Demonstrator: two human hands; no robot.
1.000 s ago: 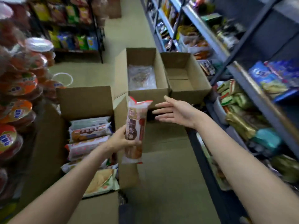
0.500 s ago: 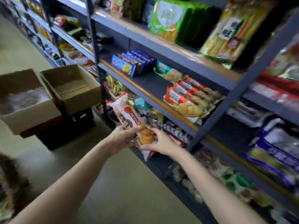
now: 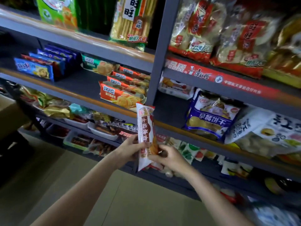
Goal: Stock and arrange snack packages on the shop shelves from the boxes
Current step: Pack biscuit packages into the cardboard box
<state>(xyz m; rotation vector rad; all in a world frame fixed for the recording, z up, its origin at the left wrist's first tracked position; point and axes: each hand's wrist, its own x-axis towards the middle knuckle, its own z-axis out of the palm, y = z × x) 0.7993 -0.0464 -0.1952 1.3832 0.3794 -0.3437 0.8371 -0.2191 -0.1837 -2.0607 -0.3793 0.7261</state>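
- Head view showed both hands raised in front of dark grey shop shelves, holding one tall biscuit packet upright between them.
- The left hand gripped the packet's lower left side, fingers curled round its edge.
- The right hand grasped the lower right side, fingers wrapped over the clear part where the biscuits showed.
- The packet was white with a brown panel of print and a red top corner; its top end stood level with the edge of the middle shelf, just below a row of orange cracker packs.
- Blue packs stood at the left of that same shelf, well apart from the orange ones.
- To the right of the upright post lay a blue-and-white bag, with pale bags beside it.
- The top shelf carried a yellow pack of sticks and red-and-clear rice cracker bags.
- A red banner strip ran along one shelf edge.
- Beige floor lay beneath the arms.
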